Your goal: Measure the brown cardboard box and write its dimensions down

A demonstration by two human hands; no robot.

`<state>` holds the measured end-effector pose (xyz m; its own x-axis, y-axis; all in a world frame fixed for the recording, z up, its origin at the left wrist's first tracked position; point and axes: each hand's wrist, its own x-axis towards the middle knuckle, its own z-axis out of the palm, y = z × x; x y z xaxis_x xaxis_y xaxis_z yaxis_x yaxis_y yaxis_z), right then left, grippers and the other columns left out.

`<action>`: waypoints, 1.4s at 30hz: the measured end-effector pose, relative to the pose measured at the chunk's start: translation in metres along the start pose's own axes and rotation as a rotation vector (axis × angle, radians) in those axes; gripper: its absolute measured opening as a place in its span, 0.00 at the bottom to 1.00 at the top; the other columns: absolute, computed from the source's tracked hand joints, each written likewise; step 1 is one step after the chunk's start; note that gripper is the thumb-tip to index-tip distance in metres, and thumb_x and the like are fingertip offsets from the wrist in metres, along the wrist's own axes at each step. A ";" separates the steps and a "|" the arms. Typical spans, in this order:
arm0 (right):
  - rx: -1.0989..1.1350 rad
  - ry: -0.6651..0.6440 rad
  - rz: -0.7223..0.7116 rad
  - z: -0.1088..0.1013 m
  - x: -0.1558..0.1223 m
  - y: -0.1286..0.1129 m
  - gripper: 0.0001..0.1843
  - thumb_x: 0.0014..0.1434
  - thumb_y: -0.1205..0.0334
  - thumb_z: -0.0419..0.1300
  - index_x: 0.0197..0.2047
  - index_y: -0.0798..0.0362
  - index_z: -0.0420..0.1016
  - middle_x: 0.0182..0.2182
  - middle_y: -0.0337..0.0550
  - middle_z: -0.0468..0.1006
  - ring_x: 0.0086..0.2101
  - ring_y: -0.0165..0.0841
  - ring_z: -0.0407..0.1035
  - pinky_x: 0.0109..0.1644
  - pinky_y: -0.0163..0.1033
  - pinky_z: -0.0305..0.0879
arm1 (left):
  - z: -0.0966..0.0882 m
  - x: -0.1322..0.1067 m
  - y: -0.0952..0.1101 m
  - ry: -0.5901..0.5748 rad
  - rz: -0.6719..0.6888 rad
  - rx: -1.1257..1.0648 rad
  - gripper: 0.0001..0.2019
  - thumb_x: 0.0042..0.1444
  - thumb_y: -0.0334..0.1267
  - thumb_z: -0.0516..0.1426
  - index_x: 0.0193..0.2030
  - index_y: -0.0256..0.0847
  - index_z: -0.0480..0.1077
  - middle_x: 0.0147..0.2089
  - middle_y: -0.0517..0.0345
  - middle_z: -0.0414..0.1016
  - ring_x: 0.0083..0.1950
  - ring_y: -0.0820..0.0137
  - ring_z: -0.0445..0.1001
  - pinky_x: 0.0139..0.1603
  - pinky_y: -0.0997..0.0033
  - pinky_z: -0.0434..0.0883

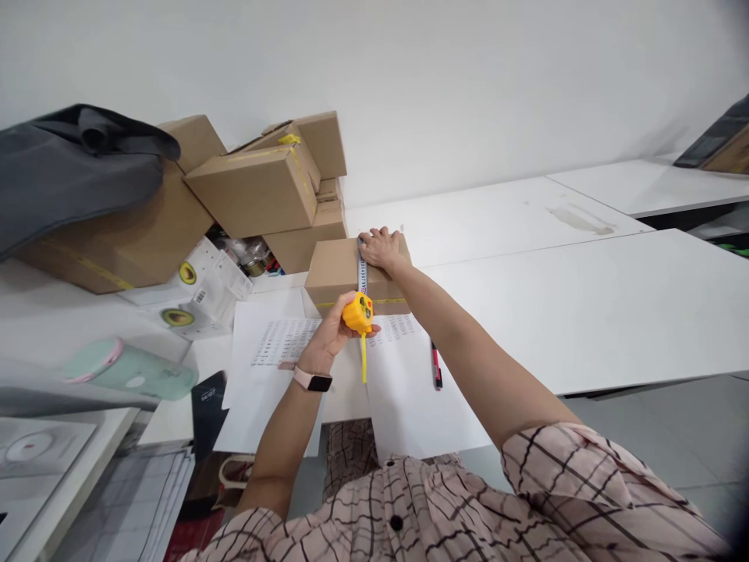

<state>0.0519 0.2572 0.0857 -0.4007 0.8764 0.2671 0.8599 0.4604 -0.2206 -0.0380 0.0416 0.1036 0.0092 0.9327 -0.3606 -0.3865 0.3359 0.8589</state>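
Observation:
A small brown cardboard box (333, 269) with yellow tape along its near side stands on the white table. My left hand (335, 332) is closed around a yellow tape measure (358, 312), held at the box's near edge, its yellow strap hanging down. From the case, the white blade (362, 269) runs across the box top to the far side. There my right hand (381, 248) presses the blade's far end against the box, fingers over the far edge; its exact fingertip contact is partly hidden. Printed sheets (275, 382) lie before the box.
Stacked cardboard boxes (251, 191) and a white avocado-printed box (202, 293) stand at the left. A mint green bottle (134, 371) and dark notebook (207, 410) are nearer me. A red and black pen (436, 367) rests on the right-hand sheet.

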 end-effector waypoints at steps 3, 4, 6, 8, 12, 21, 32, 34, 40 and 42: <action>0.047 0.001 0.011 0.002 0.003 0.000 0.28 0.66 0.59 0.43 0.65 0.46 0.70 0.62 0.51 0.71 0.61 0.53 0.60 0.63 0.66 0.52 | 0.000 0.002 -0.002 -0.015 0.004 0.009 0.18 0.56 0.50 0.61 0.43 0.35 0.72 0.36 0.49 0.80 0.28 0.64 0.81 0.29 0.63 0.80; 0.078 -0.003 0.011 0.000 0.004 0.001 0.28 0.66 0.58 0.43 0.66 0.45 0.69 0.65 0.50 0.69 0.62 0.53 0.60 0.64 0.66 0.52 | -0.001 0.002 -0.003 -0.025 0.010 0.017 0.19 0.56 0.50 0.61 0.44 0.36 0.72 0.37 0.50 0.80 0.28 0.64 0.81 0.30 0.63 0.80; 0.182 0.019 0.017 -0.007 0.003 0.005 0.29 0.68 0.55 0.42 0.69 0.42 0.65 0.70 0.47 0.62 0.65 0.52 0.57 0.65 0.66 0.51 | -0.005 -0.003 -0.007 -0.036 0.056 0.043 0.20 0.54 0.51 0.62 0.44 0.36 0.72 0.38 0.50 0.80 0.28 0.65 0.80 0.31 0.63 0.80; 0.330 0.103 0.045 -0.017 -0.005 0.016 0.30 0.69 0.50 0.41 0.71 0.41 0.60 0.73 0.45 0.56 0.68 0.50 0.53 0.67 0.66 0.51 | -0.015 -0.011 -0.012 -0.012 0.192 0.084 0.22 0.52 0.52 0.64 0.45 0.37 0.71 0.41 0.52 0.79 0.29 0.67 0.80 0.32 0.63 0.80; 0.594 0.286 0.138 -0.032 -0.056 0.058 0.35 0.68 0.37 0.38 0.69 0.41 0.65 0.71 0.43 0.62 0.69 0.49 0.53 0.71 0.64 0.48 | -0.054 -0.023 -0.023 0.190 0.572 0.188 0.25 0.48 0.50 0.68 0.50 0.43 0.68 0.42 0.60 0.77 0.30 0.69 0.80 0.36 0.65 0.80; 0.878 -0.027 0.054 -0.022 -0.135 0.083 0.44 0.62 0.26 0.45 0.72 0.42 0.62 0.71 0.41 0.61 0.69 0.44 0.56 0.72 0.54 0.54 | -0.093 0.015 -0.004 0.208 0.501 0.184 0.26 0.43 0.53 0.68 0.43 0.42 0.66 0.39 0.61 0.73 0.27 0.70 0.78 0.28 0.68 0.78; 0.249 0.126 0.199 -0.084 -0.086 0.073 0.30 0.66 0.36 0.49 0.55 0.51 0.75 0.51 0.56 0.79 0.53 0.52 0.69 0.53 0.55 0.66 | -0.054 -0.009 0.029 0.113 0.569 0.191 0.24 0.46 0.51 0.68 0.44 0.41 0.69 0.42 0.57 0.76 0.31 0.68 0.81 0.31 0.69 0.79; 0.177 0.179 0.140 -0.082 -0.077 0.066 0.30 0.69 0.39 0.44 0.52 0.52 0.76 0.55 0.58 0.76 0.56 0.54 0.64 0.55 0.56 0.63 | -0.049 -0.008 0.025 0.145 0.580 0.167 0.24 0.45 0.52 0.68 0.43 0.41 0.68 0.42 0.57 0.75 0.30 0.70 0.80 0.31 0.69 0.79; 0.184 0.198 0.009 -0.072 -0.051 0.051 0.28 0.73 0.57 0.33 0.52 0.52 0.74 0.51 0.52 0.79 0.52 0.46 0.65 0.61 0.52 0.53 | -0.004 -0.020 -0.016 0.050 0.632 0.173 0.26 0.47 0.50 0.69 0.50 0.46 0.66 0.44 0.60 0.75 0.34 0.70 0.80 0.38 0.67 0.79; 0.200 0.190 0.017 -0.071 -0.045 0.051 0.28 0.73 0.57 0.33 0.51 0.51 0.74 0.50 0.51 0.79 0.52 0.46 0.65 0.61 0.51 0.52 | 0.012 -0.019 -0.040 -0.047 0.553 0.183 0.26 0.48 0.50 0.69 0.50 0.46 0.66 0.43 0.60 0.75 0.36 0.69 0.80 0.39 0.65 0.79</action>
<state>0.1367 0.2312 0.1292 -0.3037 0.8509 0.4287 0.7787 0.4810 -0.4029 -0.0116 0.0121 0.0806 -0.1058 0.9793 0.1723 -0.1803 -0.1893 0.9652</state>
